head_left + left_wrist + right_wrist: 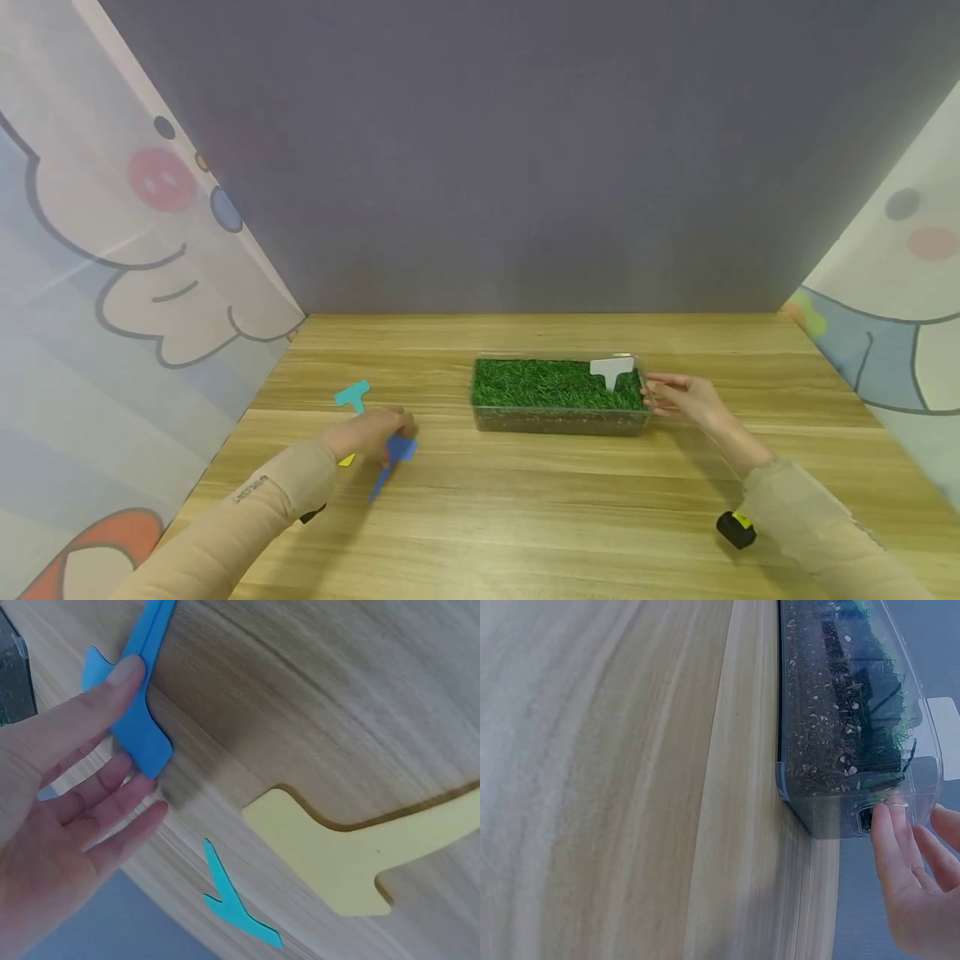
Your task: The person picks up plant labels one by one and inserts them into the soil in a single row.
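My left hand (371, 431) pinches a blue T-shaped plant label (402, 449) between thumb and fingers, its pointed stem slanting toward me. In the left wrist view a yellow plant label (330, 859) and a turquoise plant label (231, 904) lie on the table beside that hand. My right hand (693, 402) touches the right end of a clear plastic planter box (562, 421), its fingers extended against the end wall. Soil (817, 727) shows through the box wall, with green grass (532, 383) on top. A white plant label (611, 367) stands upright in the grass near the right end.
The wooden table (525, 508) runs back to a grey panel (525, 167). Cartoon-printed sheets (112, 292) flank it on both sides. A small black and yellow object (737, 529) shows at the right forearm.
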{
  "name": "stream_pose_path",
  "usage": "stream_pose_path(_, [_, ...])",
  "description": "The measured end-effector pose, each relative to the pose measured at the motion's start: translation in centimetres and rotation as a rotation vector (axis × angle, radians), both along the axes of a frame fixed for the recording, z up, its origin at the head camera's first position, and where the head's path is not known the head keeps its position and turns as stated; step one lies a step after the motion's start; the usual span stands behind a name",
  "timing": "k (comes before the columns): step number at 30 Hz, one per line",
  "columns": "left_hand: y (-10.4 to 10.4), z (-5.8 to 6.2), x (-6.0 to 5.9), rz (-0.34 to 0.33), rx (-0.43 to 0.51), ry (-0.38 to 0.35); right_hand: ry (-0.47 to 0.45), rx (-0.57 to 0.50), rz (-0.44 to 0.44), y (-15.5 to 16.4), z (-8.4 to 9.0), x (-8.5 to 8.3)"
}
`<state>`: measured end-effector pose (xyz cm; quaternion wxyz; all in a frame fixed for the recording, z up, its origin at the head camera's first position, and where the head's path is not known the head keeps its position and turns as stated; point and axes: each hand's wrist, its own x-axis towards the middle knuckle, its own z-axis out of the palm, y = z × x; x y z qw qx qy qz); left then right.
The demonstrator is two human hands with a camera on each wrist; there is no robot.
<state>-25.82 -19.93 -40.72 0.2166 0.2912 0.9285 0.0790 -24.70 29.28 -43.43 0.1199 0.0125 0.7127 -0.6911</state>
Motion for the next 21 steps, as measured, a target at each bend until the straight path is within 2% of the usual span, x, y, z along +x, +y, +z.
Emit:
stream_pose_path(4, [-0.5,0.0,-0.3,-0.05,0.046,-0.013,-0.017,-0.003,-0.028,0.8,-1.9,-1.1])
stream_pose_path(8, [-0.6,-0.1,-0.5,-0.063,0.064,-0.033,-0.014,0.026,-0.045,1.0,-2.6,-1.5])
stream_pose_path(12, [-0.4,-0.3,-0.7,-0.035,0.056,-0.038,-0.013,0.038,-0.037,0.8,-2.1,-1.2])
stream_pose_path(18, [-0.4,-0.2,-0.8,-0.014,0.049,-0.049,0.01,0.052,-0.008,-0.2,0.1,0.0])
stream_pose_path(21, [-0.7,-0.4,-1.1,-0.012,0.073,-0.073,0.013,0.061,-0.004,0.0,-0.2,-0.1])
